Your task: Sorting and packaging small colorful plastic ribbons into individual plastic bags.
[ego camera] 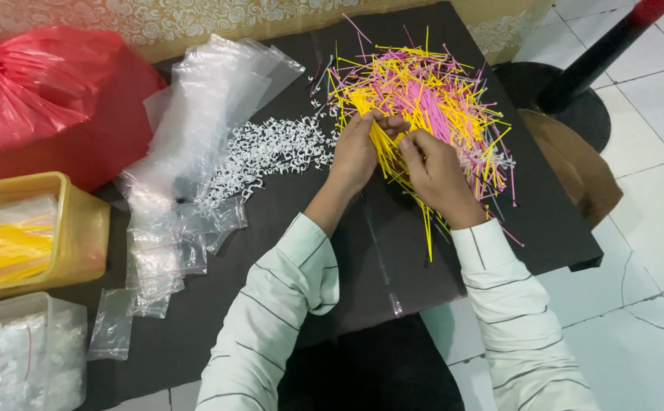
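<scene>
A loose heap of thin yellow and pink plastic sticks point(431, 91) lies at the far side of a black table point(553, 221). My left hand point(356, 152) grips a bunch of yellow sticks point(381, 141) at the heap's near edge. My right hand point(435, 171) pinches the same bunch just to the right, fingers closed on it. A pile of small white plastic clips point(271, 152) sits left of my left hand. Both sleeves are pale with thin dark stripes.
Clear plastic bags point(195, 114) spread across the table's left. A red plastic bag point(50, 91) sits far left, a yellow bin point(81, 228) holding bagged yellow sticks below it, and a clear tub point(27, 350) of bagged clips at the bottom left. White tiled floor and a black pole base point(576, 91) lie right.
</scene>
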